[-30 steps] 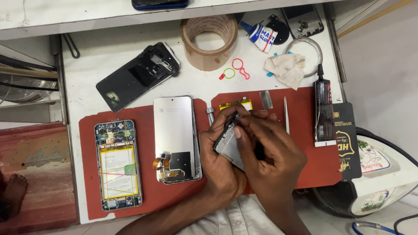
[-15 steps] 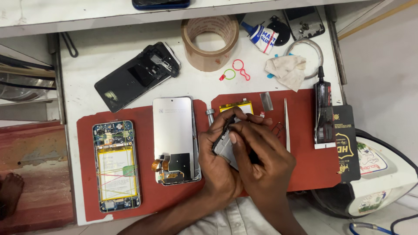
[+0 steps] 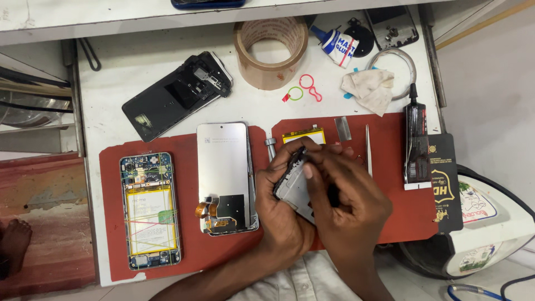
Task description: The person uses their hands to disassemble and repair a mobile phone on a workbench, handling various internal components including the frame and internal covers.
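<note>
A red mat (image 3: 189, 251) covers the near part of the white table (image 3: 128, 72). On the mat's left lies an opened phone (image 3: 149, 210) with a blue frame and a pale yellow battery crossed by thin coloured lines. Right of it sits a silver screen panel (image 3: 225, 175) with a black patch and orange flex. The hands hold a grey-and-black phone frame (image 3: 294, 184). Farther off stand a brown tape roll (image 3: 270, 51), a black back cover (image 3: 175, 95), and red and green rings (image 3: 304, 89).

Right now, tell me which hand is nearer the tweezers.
Right. The right hand lies just left of the tweezers, its knuckles almost beside them. The left hand sits farther left, on the other side of the phone frame that both hands hold.
</note>
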